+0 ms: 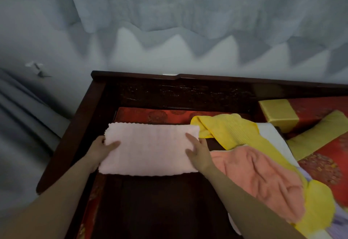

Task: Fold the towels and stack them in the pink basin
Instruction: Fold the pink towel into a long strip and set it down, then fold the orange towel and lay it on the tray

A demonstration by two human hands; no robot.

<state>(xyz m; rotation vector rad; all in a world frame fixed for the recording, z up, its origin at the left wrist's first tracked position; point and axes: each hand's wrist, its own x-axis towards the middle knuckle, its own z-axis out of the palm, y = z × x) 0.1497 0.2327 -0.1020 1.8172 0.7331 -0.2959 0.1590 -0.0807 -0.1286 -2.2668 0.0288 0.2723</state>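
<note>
A pale pink towel (150, 149), folded into a flat rectangle, lies across a dark wooden table (160, 204). My left hand (102, 149) grips its left edge, thumb on top. At the towel's right edge, my right hand (199, 154) holds it with the thumb and a finger laid on the cloth. To the right lies a loose heap: a yellow towel (231, 131), a salmon-coloured towel (259, 178) and a white one (273, 135). No pink basin is in view.
A dark carved wooden seat frame (178, 91) surrounds the table, with a red patterned cushion (150, 115) behind it. Red and gold cushions (310, 118) lie at the right. Pale curtains (169, 12) hang behind. Lilac cloth (337, 223) shows at the lower right.
</note>
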